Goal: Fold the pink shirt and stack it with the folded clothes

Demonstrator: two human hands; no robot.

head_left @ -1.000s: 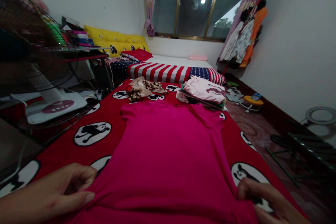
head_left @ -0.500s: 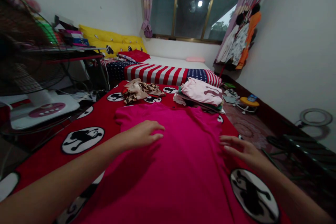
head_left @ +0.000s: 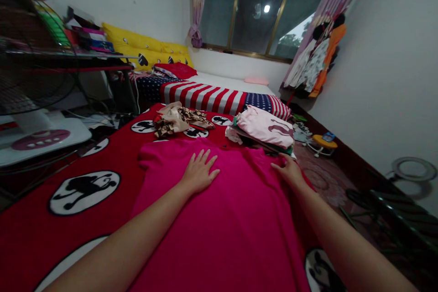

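Observation:
A magenta shirt (head_left: 226,219) lies spread flat on a red blanket (head_left: 112,159) printed with black-and-white cartoon circles. My left hand (head_left: 200,173) lies flat on the shirt's upper middle, fingers spread. My right hand (head_left: 290,169) rests on the shirt's far right shoulder near the sleeve, fingers stretched out. Both arms reach forward across the shirt.
A folded stack topped by a pink garment (head_left: 265,125) sits just beyond my right hand. A crumpled leopard-print cloth (head_left: 179,118) lies beyond the shirt at left. A fan base (head_left: 41,139) stands left. A striped and starred bed cover (head_left: 219,96), yellow pillows and a window are farther back.
Both hands left the shirt's near hem and slid forward over it to its upper part; they now lie flat near the shoulders.

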